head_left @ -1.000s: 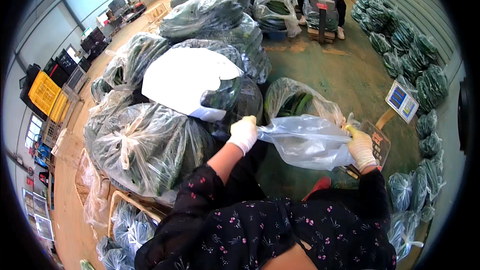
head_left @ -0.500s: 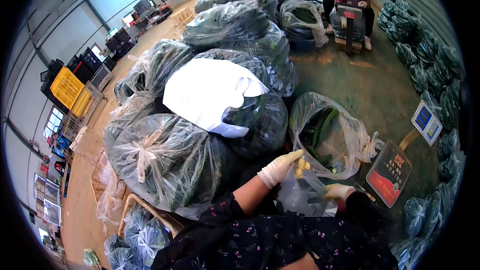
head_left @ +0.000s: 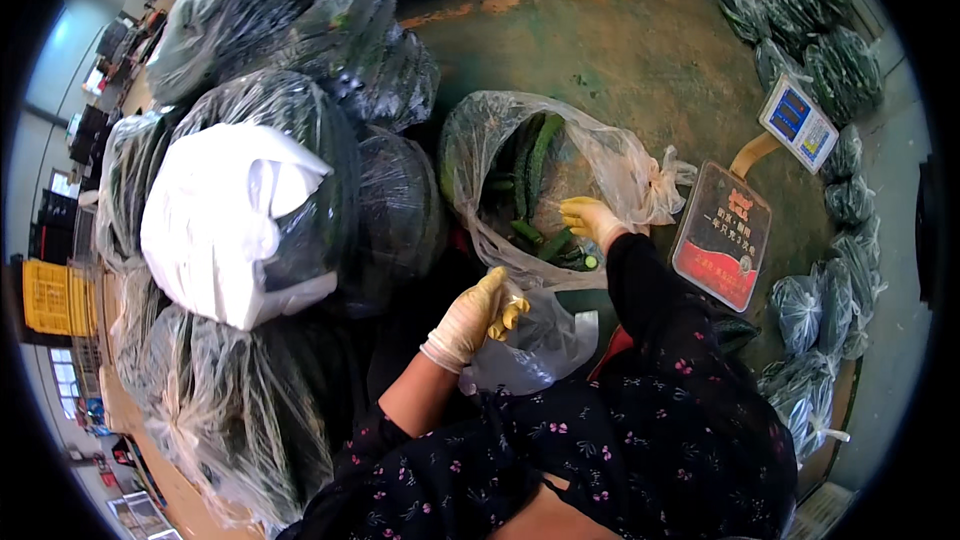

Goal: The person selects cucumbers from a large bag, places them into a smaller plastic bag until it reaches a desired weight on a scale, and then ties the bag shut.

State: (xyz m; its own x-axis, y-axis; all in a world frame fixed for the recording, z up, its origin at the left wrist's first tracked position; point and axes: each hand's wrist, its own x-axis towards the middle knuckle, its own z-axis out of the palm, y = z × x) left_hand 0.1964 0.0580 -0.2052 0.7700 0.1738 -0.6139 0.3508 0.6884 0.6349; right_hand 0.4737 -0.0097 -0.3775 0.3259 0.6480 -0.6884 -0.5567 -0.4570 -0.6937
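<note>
In my left hand [head_left: 468, 322], gloved in white and yellow, the fingers are closed on the gathered mouth of a clear plastic bag [head_left: 535, 350] that hangs close to my body. My right hand [head_left: 592, 219], in a matching glove, is stretched over the near right part of a large open plastic sack [head_left: 625, 165]. Its fingers point left, held out with nothing in them. Inside the sack lie several dark green cucumbers [head_left: 541, 162], some long ones at the back and shorter pieces near the front. One piece [head_left: 590, 262] shows a pale round end.
Right of the sack stands a scale with a dark and red platform [head_left: 722, 235] and a blue-and-white display [head_left: 798, 124]. Bulging bags of cucumbers [head_left: 235, 390] crowd the left, a white plastic sheet [head_left: 215, 225] draped over them. More filled bags [head_left: 843, 70] line the right wall.
My right hand has left the clear bag and reached forward over the sack. My left hand still holds the bag. The view has swung down and right.
</note>
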